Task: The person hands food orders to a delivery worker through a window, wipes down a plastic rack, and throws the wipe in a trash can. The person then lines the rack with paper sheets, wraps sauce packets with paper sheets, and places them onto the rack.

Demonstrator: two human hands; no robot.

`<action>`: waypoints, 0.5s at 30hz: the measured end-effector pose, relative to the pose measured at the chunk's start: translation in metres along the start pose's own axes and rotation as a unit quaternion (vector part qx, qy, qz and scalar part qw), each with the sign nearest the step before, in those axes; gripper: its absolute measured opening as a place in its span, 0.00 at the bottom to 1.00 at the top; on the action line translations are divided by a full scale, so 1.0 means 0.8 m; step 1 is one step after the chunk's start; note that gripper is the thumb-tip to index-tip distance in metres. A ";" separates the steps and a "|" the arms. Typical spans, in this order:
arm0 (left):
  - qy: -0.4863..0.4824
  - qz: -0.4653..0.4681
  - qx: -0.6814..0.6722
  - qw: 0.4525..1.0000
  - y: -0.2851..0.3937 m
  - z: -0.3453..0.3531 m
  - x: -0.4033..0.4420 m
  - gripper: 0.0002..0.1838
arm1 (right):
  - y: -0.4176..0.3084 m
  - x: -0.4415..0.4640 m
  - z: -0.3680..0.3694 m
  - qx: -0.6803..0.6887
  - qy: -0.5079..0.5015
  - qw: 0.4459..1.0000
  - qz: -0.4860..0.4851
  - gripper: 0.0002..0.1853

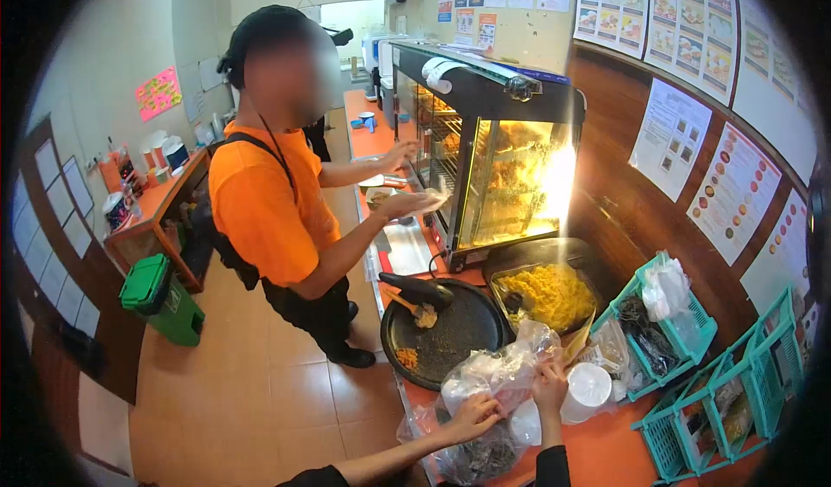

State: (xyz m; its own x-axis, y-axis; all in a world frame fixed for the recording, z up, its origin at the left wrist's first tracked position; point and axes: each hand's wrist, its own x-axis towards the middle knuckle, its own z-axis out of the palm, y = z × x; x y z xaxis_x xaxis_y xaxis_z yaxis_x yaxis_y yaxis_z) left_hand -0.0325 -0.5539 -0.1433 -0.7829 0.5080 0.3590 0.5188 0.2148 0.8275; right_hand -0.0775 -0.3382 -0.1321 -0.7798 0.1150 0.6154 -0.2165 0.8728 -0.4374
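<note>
A crumpled clear plastic bag (511,366) with pale contents lies over the counter in front of me. My left hand (474,418) has its fingers closed on the bag's near edge. On the other side, my right hand (550,392) pinches the plastic, beside a white round tub (587,387). More clear plastic with something dark inside (480,457) sits below my left hand. Just beyond the bag is a wide black stone mortar (450,331) holding orange paste, a dark pestle (415,290) and a wooden spoon (402,301).
A tray of yellow rice (545,296) stands behind the mortar, below a lit glass display warmer (519,175). Teal baskets (727,409) crowd the right. A co-worker in an orange shirt (268,201) stands at the left, hands raised near the warmer. A green bin (160,301) is behind them.
</note>
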 end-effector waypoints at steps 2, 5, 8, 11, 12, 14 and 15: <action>0.005 0.000 0.029 1.000 0.003 0.005 0.000 0.09 | -0.012 0.003 -0.007 0.032 0.023 0.998 0.038 0.04; 0.029 -0.027 0.074 0.996 -0.001 0.017 -0.003 0.11 | -0.026 0.011 -0.021 0.040 0.124 0.992 0.002 0.04; 0.027 -0.049 0.100 0.993 -0.019 0.030 -0.005 0.12 | -0.012 0.001 -0.024 0.203 0.051 0.963 0.171 0.08; 0.038 -0.091 0.063 0.993 -0.006 0.029 -0.002 0.15 | -0.019 0.009 -0.048 0.264 0.168 0.942 0.121 0.03; 0.041 -0.114 0.032 0.992 -0.007 0.032 0.000 0.16 | -0.029 0.013 -0.065 0.279 0.222 0.927 0.121 0.05; 0.022 -0.143 0.039 0.989 0.049 0.016 0.011 0.26 | -0.034 0.011 -0.095 0.300 0.259 0.914 0.093 0.09; 0.093 -0.079 -0.065 0.990 0.098 0.014 0.012 0.32 | -0.055 0.005 -0.139 0.324 0.266 0.905 0.078 0.07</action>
State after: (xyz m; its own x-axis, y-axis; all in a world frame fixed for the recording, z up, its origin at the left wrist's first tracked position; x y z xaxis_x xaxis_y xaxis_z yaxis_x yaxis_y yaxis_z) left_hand 0.0047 -0.5229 -0.0799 -0.9068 0.3115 0.2840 0.3458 0.1644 0.9238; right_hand -0.0059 -0.3234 -0.0378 -0.4748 0.5750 0.6662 -0.5612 0.3853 -0.7325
